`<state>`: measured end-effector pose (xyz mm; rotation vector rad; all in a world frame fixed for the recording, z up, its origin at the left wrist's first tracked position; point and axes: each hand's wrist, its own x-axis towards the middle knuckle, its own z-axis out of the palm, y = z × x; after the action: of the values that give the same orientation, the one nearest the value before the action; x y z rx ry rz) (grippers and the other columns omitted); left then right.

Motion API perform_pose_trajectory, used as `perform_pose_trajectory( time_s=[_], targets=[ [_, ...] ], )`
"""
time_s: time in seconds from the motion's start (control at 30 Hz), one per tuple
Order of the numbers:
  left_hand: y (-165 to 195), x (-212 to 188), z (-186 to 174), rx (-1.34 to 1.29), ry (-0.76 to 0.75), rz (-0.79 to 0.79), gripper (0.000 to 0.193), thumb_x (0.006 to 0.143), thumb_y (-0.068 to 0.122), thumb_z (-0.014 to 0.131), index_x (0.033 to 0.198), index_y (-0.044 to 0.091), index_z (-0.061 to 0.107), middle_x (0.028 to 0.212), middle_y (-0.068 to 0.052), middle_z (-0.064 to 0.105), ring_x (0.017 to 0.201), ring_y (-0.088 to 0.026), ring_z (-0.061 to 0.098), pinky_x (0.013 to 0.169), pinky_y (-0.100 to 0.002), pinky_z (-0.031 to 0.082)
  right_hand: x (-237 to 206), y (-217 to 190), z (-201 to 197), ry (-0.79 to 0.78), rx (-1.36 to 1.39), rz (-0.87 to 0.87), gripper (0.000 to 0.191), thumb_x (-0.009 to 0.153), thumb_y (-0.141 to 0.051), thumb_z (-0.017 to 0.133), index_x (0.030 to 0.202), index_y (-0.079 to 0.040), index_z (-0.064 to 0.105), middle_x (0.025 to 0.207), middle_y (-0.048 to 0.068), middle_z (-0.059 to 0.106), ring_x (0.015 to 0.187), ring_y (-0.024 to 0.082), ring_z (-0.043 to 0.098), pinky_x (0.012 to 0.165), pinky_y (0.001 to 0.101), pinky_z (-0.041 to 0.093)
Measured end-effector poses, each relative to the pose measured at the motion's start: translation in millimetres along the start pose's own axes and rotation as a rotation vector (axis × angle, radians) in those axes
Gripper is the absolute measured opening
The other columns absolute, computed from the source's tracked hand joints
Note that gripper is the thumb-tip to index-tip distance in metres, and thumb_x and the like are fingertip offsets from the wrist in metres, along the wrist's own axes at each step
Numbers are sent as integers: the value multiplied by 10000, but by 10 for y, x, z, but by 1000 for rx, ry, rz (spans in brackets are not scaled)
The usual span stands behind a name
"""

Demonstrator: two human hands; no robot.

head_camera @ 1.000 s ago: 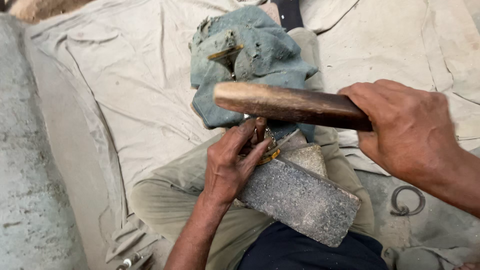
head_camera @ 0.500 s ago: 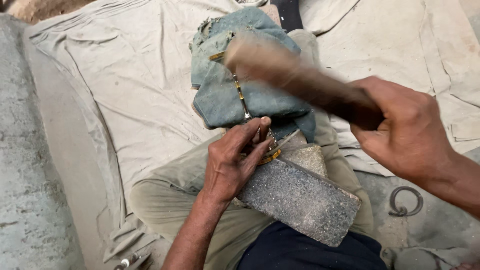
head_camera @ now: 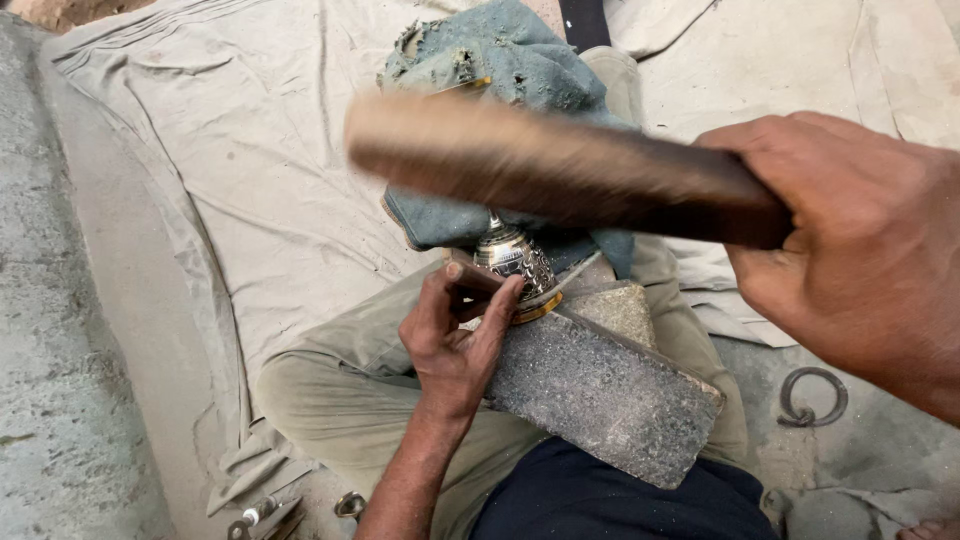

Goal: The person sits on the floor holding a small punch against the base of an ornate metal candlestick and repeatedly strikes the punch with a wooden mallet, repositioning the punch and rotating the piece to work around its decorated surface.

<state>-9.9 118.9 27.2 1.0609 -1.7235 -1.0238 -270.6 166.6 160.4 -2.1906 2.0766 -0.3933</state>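
My right hand (head_camera: 860, 250) grips the dark end of a long wooden mallet (head_camera: 540, 165), which is blurred with motion and reaches left across the middle of the view. Below it my left hand (head_camera: 455, 340) holds a short brown punch (head_camera: 478, 280) against a small engraved silver metal piece with a brass rim (head_camera: 518, 265). That piece rests on the upper end of a grey stone block (head_camera: 600, 390) lying across my lap. The mallet head hangs above and left of the metal piece, apart from it.
A blue-grey cloth bundle (head_camera: 500, 70) lies on my outstretched leg behind the mallet. A beige sheet (head_camera: 230, 170) covers the ground. A metal ring (head_camera: 812, 397) lies at the right, small tools (head_camera: 265, 512) at the bottom left, a concrete edge (head_camera: 60, 350) on the left.
The mallet rose and tilted up half a second ago, and now swings back down toward level, closer to the camera. My left hand stays at the metal piece on the stone.
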Motion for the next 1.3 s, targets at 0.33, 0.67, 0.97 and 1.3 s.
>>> perform_pose_trajectory(
  time_s=[0.33, 0.67, 0.97, 1.3],
  targets=[
    [-25, -17, 43, 224, 41, 138, 267, 905, 87, 850, 1057, 37, 636, 900, -88, 729, 790, -150, 744, 686, -285, 619, 174, -275, -147, -139, -255, -84, 455, 772, -118, 793, 1213, -55, 700, 877, 112, 719, 739, 214, 713, 651, 345, 589],
    [111, 41, -44, 183, -36, 187, 367, 906, 87, 830, 1215, -9, 656, 950, -111, 724, 815, -156, 732, 693, -276, 608, 39, -95, -107, -292, -498, -21, 196, 802, -145, 721, 990, -125, 672, 747, 15, 653, 674, 146, 655, 610, 309, 579],
    [-104, 421, -366, -373, -27, -192, 290, 997, 51, 769, 1236, -25, 626, 1015, -81, 701, 901, -111, 683, 819, -245, 621, -482, 683, 1247, -128, 709, 644, 284, 780, 58, 748, 1031, -32, 648, 928, 88, 701, 870, 158, 694, 809, 306, 576],
    [-116, 977, -193, -13, -470, -121, 534, 854, 143, 858, 1356, 143, 675, 907, -22, 763, 761, -84, 687, 670, -259, 615, -362, 706, 1380, -124, 934, 803, 272, 808, 65, 759, 1053, 9, 652, 742, 131, 641, 415, 177, 486, 318, 340, 375]
  ],
)
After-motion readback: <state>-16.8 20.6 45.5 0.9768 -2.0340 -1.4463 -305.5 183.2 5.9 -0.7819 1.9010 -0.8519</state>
